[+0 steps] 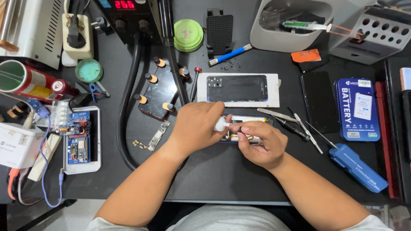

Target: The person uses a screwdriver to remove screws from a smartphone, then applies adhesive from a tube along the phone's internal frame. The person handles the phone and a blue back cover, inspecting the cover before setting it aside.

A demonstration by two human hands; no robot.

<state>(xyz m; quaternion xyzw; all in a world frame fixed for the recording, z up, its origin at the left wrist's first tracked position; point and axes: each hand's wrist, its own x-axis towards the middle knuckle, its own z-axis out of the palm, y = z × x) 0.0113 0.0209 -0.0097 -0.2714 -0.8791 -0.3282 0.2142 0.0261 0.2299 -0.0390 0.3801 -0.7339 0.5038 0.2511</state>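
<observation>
Here the left hand [195, 128] pinches a small white tube [221, 125] over the open phone [244, 132]; the right hand [261, 143] pins the phone. Squeeze gently, tip low.

Matt black bench mat [222, 171], glossy glass phone back [237, 88], seemingly plastic white tube [221, 125]

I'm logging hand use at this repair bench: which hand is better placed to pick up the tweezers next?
Probably the right hand: the tweezers lie just beyond it on its own side. The left hand is farther off and grips a small white tube over the opened phone.
</observation>
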